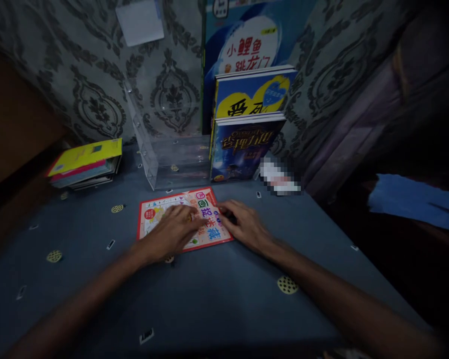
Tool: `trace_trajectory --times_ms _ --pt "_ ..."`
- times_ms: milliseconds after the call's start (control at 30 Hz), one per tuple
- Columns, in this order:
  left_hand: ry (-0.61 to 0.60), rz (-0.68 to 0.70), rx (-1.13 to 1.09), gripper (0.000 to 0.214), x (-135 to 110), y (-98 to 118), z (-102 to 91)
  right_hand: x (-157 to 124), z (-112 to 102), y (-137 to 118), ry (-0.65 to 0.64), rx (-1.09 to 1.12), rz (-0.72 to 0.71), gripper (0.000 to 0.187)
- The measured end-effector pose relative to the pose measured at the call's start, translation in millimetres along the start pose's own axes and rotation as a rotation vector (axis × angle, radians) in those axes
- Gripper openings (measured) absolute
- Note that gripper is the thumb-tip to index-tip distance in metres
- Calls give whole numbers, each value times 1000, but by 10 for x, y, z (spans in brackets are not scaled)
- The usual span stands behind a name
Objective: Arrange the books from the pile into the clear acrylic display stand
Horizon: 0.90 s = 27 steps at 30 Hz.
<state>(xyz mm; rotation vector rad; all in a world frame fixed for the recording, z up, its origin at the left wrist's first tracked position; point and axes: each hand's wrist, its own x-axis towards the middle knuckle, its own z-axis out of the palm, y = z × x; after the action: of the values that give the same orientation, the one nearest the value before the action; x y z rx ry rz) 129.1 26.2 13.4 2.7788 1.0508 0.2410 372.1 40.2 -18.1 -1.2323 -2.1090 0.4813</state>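
Note:
A thin red-bordered children's book (205,204) lies flat on the blue-grey tablecloth (209,299). My left hand (172,232) rests palm down on its cover, fingers stretched toward the middle. My right hand (243,224) lies on the book's right edge, fingers curled slightly over the corner. Behind the book stands a clear acrylic rack (160,149). In its right half stand a dark blue book (243,147), a blue-and-yellow book (252,92) and a tall blue book (247,40).
A stack of books with a yellow cover on top (86,162) lies at the back left. Patterned grey wallpaper (97,99) runs behind. A blue cloth (415,202) lies off the table's right edge, in the dark.

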Motion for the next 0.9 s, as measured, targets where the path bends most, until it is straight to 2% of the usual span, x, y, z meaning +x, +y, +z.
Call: trace_trajectory --times_ms 67,167,267,367,467,633,733,900 --pt "41 -167 101 41 -93 -202 -12 -19 -25 -51 -48 -128 -26 20" --pt "17 -337 193 42 -227 -381 -105 -67 -71 -170 -188 -289 11 20" --pt "-87 -440 275 42 -297 -316 -284 -101 -111 -278 -289 -398 47 22" --pt "-246 -554 306 41 -314 -96 -439 -75 -136 -305 -280 -440 51 23" --pt "-340 -590 186 42 -318 123 -462 6 -133 -246 -226 -407 -21 25" --pt "-331 -610 159 40 -300 290 -353 48 -84 -147 -202 -357 -131 30" --pt "-322 -590 195 38 -279 307 -333 -90 -75 -156 -189 -339 -173 32" --pt "-346 -604 212 39 -265 324 -340 -543 -148 -270 -137 -205 -243 30"
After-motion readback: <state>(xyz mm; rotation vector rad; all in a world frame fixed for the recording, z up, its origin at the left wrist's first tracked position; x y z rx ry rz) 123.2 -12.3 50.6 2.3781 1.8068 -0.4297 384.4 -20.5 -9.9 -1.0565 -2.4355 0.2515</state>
